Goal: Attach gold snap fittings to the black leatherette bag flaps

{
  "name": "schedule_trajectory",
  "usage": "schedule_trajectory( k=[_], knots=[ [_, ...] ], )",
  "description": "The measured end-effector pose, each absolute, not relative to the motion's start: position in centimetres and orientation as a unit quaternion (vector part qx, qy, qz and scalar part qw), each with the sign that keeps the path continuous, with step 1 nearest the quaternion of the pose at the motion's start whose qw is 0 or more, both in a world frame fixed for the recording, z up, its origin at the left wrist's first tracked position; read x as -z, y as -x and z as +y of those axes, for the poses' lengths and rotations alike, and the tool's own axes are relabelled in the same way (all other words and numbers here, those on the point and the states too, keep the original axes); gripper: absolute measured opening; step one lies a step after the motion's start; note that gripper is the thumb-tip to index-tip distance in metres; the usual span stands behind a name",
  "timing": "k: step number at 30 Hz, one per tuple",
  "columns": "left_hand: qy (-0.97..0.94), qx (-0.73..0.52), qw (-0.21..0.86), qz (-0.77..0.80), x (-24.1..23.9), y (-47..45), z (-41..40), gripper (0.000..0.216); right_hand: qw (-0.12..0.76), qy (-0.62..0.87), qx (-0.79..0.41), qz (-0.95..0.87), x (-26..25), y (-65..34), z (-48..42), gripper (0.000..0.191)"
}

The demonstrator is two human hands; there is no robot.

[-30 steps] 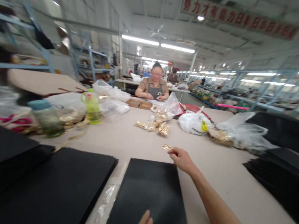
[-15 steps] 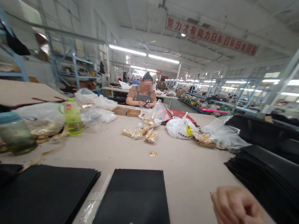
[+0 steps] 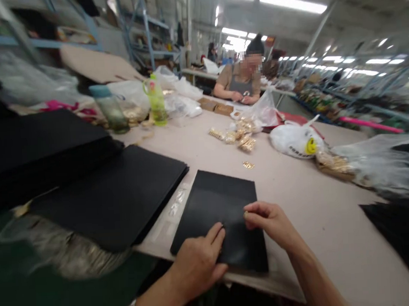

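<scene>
A black card sheet [image 3: 219,207] lies flat on the beige table [image 3: 308,211] right in front of me. My left hand [image 3: 197,262] rests on the sheet's near edge, its fingers stretched flat on it. My right hand [image 3: 269,220] hovers over the sheet's right side with fingertips pinched on a tiny gold piece [image 3: 245,213]. Another small gold piece [image 3: 248,165] lies on the table beyond the sheet. Several small bags of gold parts [image 3: 236,136] sit farther back.
Stacks of black sheets [image 3: 99,191] lie to my left, more [image 3: 403,237] at the right edge. A green bottle [image 3: 156,103], a jar [image 3: 110,108], white plastic bags [image 3: 295,140] and brown boxes [image 3: 215,107] crowd the far table. A person [image 3: 243,79] sits working at the far end.
The view has tilted down and toward the sheet. My right hand came back from the far gold piece and now pinches over the sheet. My left hand has moved fully onto the sheet's near edge.
</scene>
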State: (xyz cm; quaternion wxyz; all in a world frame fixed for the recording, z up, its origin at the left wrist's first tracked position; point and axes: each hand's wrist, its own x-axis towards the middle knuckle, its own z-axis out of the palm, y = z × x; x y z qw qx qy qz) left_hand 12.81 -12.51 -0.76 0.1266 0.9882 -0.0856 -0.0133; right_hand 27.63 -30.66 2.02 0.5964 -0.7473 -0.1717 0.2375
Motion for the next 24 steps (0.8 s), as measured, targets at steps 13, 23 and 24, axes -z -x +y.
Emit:
schedule_trajectory(
  k=[13,23,24],
  knots=[
    [-0.983,-0.013,0.144,-0.113,1.2,-12.3,-12.4,0.053,0.341,0.841,-0.254,-0.334,-0.2,-27.2,-27.0,0.014],
    [-0.982,0.010,0.153,-0.113,0.9,-12.3,-12.3,0.056,0.309,0.843,-0.287,-0.335,-0.3,-27.4,-26.1,0.011],
    [-0.982,0.009,0.154,-0.111,0.9,-12.3,-12.3,0.057,0.311,0.844,-0.292,-0.326,-0.3,-27.4,-26.0,0.011]
  ],
)
